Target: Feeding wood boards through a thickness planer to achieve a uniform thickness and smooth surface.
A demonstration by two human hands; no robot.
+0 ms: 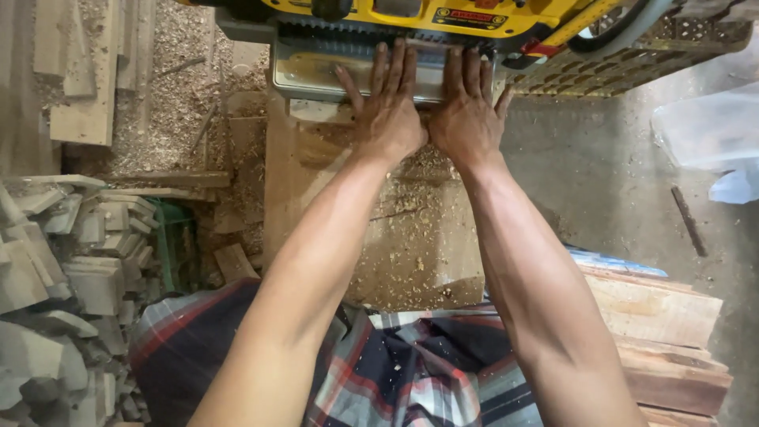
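Both my hands lie flat, fingers spread, on the metal infeed table (300, 79) of a yellow thickness planer (395, 16). My left hand (385, 107) and my right hand (468, 111) sit side by side, fingertips at the machine's mouth. Whether a thin workpiece lies under the palms I cannot tell. Below the hands a wooden stand (411, 237) is strewn with sawdust.
A heap of cut wooden blocks (63, 277) fills the left side. Planks and shavings (158, 71) lie at the upper left. Stacked boards (656, 332) sit at the lower right. A yellow mesh crate (632, 63) stands beside the machine, above a concrete floor (601, 182).
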